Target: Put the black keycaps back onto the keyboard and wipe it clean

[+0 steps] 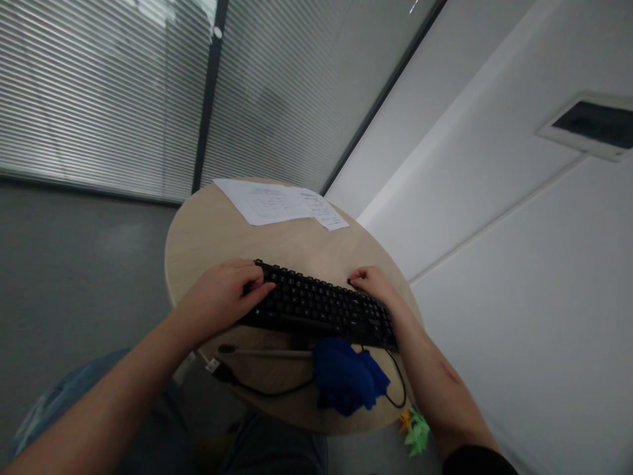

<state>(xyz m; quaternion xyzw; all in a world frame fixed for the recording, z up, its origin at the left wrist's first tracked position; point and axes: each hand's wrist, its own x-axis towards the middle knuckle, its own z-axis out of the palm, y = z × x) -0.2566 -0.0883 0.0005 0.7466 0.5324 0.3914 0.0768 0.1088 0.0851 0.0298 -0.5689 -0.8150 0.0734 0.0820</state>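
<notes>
A black keyboard (pixel 316 305) lies across the round wooden table, slightly tilted in view. My left hand (pixel 230 293) grips its left end, thumb over the keys and fingers curled at the edge. Beyond the keyboard's back edge, toward the right, my right hand (pixel 368 280) pinches a small black piece (pixel 349 281), perhaps a keycap. My right forearm passes over the keyboard's right end. A crumpled blue cloth (pixel 343 376) sits in front of the keyboard, beside a long thin tool (pixel 271 353) with a dark tip.
White printed papers (pixel 270 203) lie at the far side of the table (pixel 192 244). A black cable with a USB plug (pixel 212 365) hangs near the front left edge. Green and orange objects (pixel 416 432) show below the right edge. A white wall stands at the right.
</notes>
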